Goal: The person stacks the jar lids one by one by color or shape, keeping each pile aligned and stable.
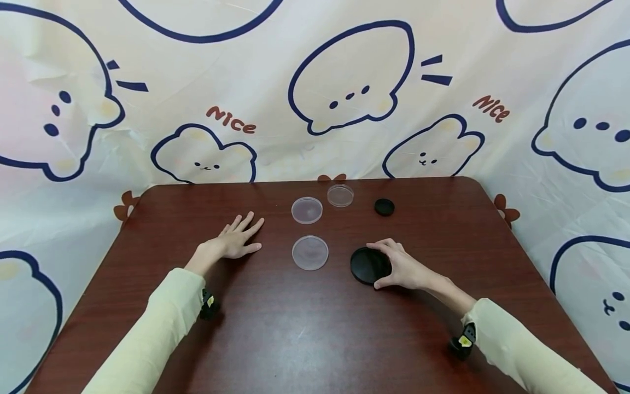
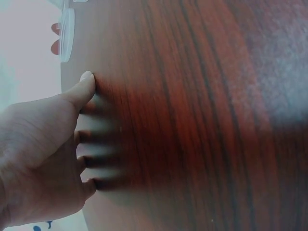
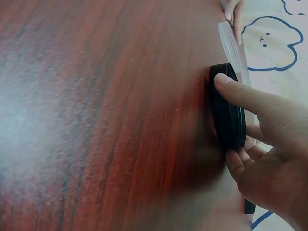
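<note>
My right hand (image 1: 401, 266) grips a round, flat black disc-shaped piece (image 1: 368, 266) by its edge, thumb at the near side and fingers at the far side. In the right wrist view the black disc (image 3: 224, 108) looks thick-rimmed, and whether it touches the table cannot be told. My left hand (image 1: 236, 239) rests on the table at the left with its fingers spread, holding nothing; the left wrist view shows its fingertips (image 2: 89, 185) on the wood. Between the hands lies a clear round dish (image 1: 310, 253), with a second clear dish (image 1: 307, 210) behind it.
A third clear round dish (image 1: 340, 195) sits near the table's back edge. Right of it lies a smaller black disc (image 1: 384, 207). The dark brown wooden table (image 1: 295, 334) ends at a patterned cloth (image 1: 275, 82) hanging behind and at the sides.
</note>
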`<state>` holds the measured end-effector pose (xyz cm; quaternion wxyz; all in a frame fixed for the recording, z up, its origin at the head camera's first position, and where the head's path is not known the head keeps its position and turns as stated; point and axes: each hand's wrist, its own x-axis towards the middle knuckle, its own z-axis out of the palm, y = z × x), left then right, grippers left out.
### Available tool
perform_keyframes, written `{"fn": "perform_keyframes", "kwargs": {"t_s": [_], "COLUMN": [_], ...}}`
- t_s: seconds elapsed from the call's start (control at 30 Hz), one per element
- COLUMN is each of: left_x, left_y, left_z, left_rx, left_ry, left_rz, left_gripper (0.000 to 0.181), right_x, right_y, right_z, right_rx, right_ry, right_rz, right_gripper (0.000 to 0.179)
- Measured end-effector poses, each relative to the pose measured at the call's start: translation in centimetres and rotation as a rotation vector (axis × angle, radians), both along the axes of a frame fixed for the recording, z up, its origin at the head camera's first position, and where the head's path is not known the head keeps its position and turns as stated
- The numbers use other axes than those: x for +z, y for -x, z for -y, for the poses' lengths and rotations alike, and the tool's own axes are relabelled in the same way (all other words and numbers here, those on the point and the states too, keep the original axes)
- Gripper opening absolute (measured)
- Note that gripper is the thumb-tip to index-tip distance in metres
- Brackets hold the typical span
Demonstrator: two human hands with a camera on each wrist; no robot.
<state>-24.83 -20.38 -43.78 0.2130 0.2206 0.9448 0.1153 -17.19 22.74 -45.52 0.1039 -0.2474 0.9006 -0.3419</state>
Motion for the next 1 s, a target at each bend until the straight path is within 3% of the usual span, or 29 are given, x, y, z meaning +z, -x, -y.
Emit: {"fn": "perform_keyframes", "kwargs": {"t_s": [0.2, 0.63, 1.0], "left_x": [0.0, 0.0, -0.2], "left_y": [-0.1, -0.1, 0.0], "left_z": [0.1, 0.0, 0.2], "left_rx": [0.005, 0.006, 0.007], "left_ry": [-0.004, -0.005, -0.015], "left_rz": [0.008, -0.001, -0.003], "left_gripper": [0.070, 0.069, 0.070], "right_x": [0.3, 0.2, -0.1], "right_y": [-0.3, -0.1, 0.1], "right_z": [0.0, -1.7, -1.5], "right_rx": [0.014, 0.047, 0.072], "right_ry": [-0.014, 0.136, 0.105], "right_rz": [0.014, 0.121, 0.091], "right_gripper": [0.090, 0.084, 0.080]}}
